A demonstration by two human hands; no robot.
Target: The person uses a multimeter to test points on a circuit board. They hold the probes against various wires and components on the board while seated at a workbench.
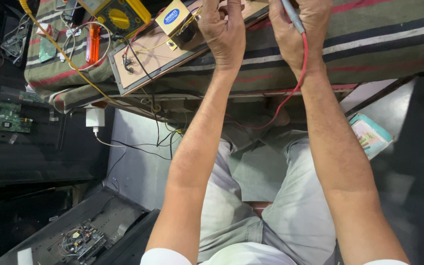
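Observation:
My left hand (224, 32) rests at the top of the view on a wooden board (158, 61), its fingers curled beside a small transformer (176, 22) mounted on it; whether it grips anything I cannot tell. My right hand (300, 29) holds a grey test probe (291, 14) whose red lead (290, 93) runs down past my wrist and under the table. A yellow multimeter (121, 17) lies at the board's left end. Both forearms reach up from my lap.
The striped cloth-covered table (379, 44) also carries an orange screwdriver (92, 41) and loose wires. A white charger (95, 118) hangs at its edge. A green circuit board (7, 117) lies left, an opened device (82, 238) on the floor, a teal packet (371, 135) right.

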